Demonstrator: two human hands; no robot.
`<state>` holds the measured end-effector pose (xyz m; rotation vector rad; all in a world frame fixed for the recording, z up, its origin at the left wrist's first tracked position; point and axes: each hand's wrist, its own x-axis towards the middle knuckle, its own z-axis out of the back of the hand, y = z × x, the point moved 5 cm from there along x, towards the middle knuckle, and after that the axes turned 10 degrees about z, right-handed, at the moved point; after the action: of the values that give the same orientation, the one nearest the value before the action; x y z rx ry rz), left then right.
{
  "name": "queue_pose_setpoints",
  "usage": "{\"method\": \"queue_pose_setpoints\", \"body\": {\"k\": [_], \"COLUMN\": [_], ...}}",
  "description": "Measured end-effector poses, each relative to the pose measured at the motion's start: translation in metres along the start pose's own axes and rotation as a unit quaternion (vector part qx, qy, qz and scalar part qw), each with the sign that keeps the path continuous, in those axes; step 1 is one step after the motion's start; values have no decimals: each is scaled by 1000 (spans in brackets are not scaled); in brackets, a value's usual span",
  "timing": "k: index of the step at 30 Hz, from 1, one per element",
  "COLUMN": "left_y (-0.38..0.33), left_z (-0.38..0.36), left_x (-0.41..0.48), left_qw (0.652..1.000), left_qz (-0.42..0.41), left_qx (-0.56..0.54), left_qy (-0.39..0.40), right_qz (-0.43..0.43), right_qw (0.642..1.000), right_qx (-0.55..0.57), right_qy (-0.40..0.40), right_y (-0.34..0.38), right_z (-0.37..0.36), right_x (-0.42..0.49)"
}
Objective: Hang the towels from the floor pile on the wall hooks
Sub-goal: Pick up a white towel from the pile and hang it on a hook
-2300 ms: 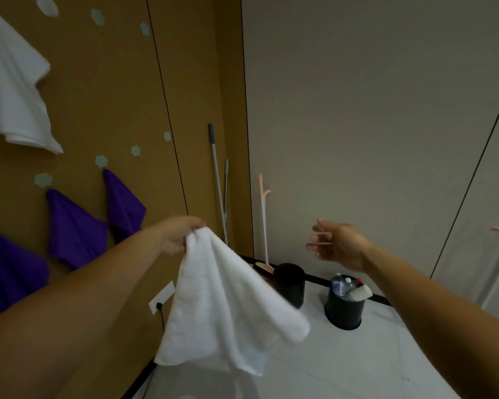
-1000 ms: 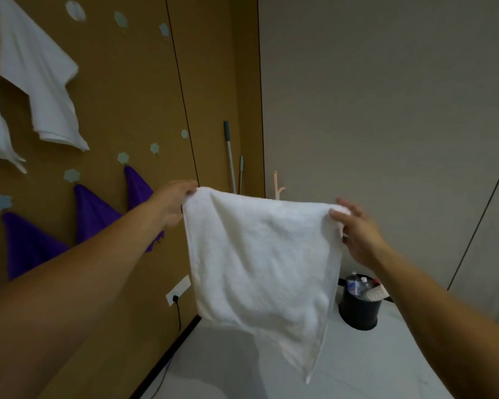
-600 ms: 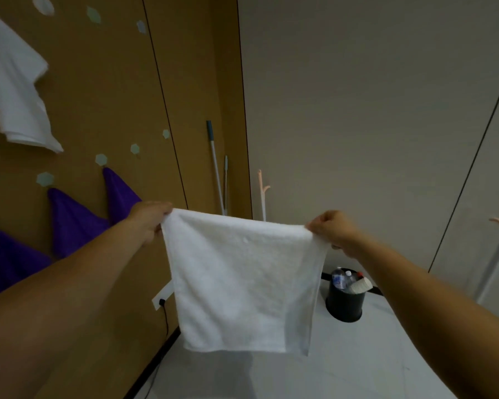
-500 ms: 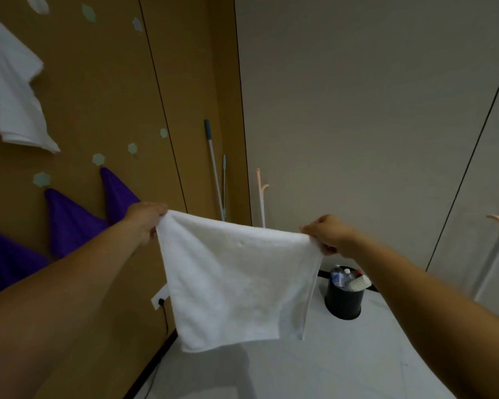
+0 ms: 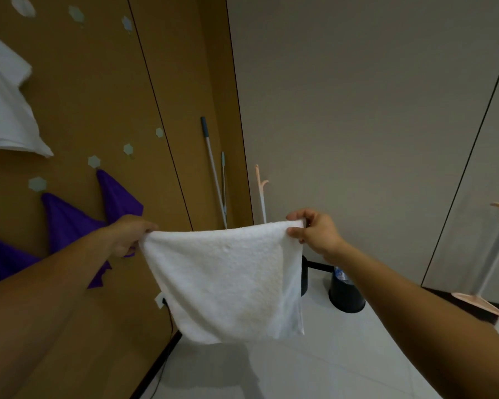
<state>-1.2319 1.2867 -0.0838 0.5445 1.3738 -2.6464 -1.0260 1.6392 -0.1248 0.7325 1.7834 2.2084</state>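
Head view: both arms reach forward, left hand pinching the upper left corner of the white towel and right hand pinching the upper right corner, top edge stretched nearly level between them. Towel hangs flat in the air, clear of the floor, right of the brown wall. Left of the towel, empty hooks sit above hung purple towels; a black bin stands behind its right edge.

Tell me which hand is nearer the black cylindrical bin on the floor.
Right. The right hand pinches the white terry towel corner just above the black cylindrical bin; the left hand grips the opposite corner, across the towel by the brown wall.
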Motion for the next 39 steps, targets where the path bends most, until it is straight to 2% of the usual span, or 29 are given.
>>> {"method": "queue_pose_setpoints", "body": {"k": [4,8,12,15,17,23,28,29,31,33,35,37,39], "left_y": [3,8,9,10,10,2,-12,-17,-29,-45,-55,-62,-66], "left_z": [-12,-24,-42,-53,-55,-37,-18,-12,2,19,32,44,58], "left_x": [0,-2,-14,-27,-30,-2,33,43,65,74,80,87,100], "left_qw": [1000,999,997,984,977,966,939,930,914,917,922,914,914], "left_qz": [-20,-37,-9,13,-4,-70,-103,-115,-178,-245,-304,-340,-356], "left_qx": [15,12,13,67,118,232,310,335,363,313,235,208,176], "left_qy": [-10,-17,81,166,179,92,106,97,33,-32,-55,-73,-87], "right_qz": [37,15,-8,0,2,16,74,90,93,90,103,139,173], "right_qw": [997,998,997,992,988,970,950,949,968,982,982,982,975], "right_qx": [-70,-40,-52,-119,-145,-240,-300,-298,-217,-119,-91,-96,-137], "right_qy": [0,-36,-56,-50,-53,-31,-46,-51,-81,-119,-131,-89,14], "right_y": [-11,-23,-28,-27,-26,-17,2,8,17,26,34,47,57], "right_z": [4,18,30,33,32,11,-26,-36,-52,-68,-86,-113,-145], "right_x": [-3,-1,7,19,30,76,121,130,148,166,184,202,213]}}
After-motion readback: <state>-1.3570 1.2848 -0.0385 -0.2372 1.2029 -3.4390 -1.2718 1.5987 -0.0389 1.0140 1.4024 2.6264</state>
